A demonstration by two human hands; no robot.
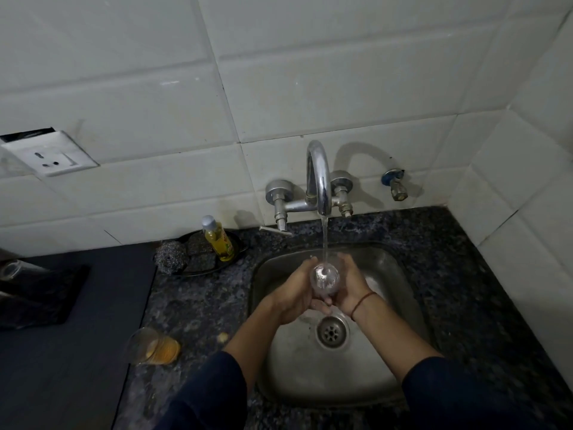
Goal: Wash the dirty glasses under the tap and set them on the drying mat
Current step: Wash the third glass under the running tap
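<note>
A clear glass (324, 280) is held over the steel sink (400, 305), its mouth up under the stream running from the chrome tap (318, 175). My left hand (296, 293) wraps its left side and my right hand (350, 288) cups its right side. A second glass (153, 346) with orange residue lies on the granite counter left of the sink. The dark drying mat (37, 299) lies at the far left, with a clear glass (12, 270) at its far edge.
A black tray (238, 243) behind the sink's left corner holds a steel scrubber (170, 254), dark sponges and a yellow dish-soap bottle (218, 238). A wall socket (51, 156) sits at left. The drain (332, 332) is below my wrists. A small crumb (222, 337) lies on the counter.
</note>
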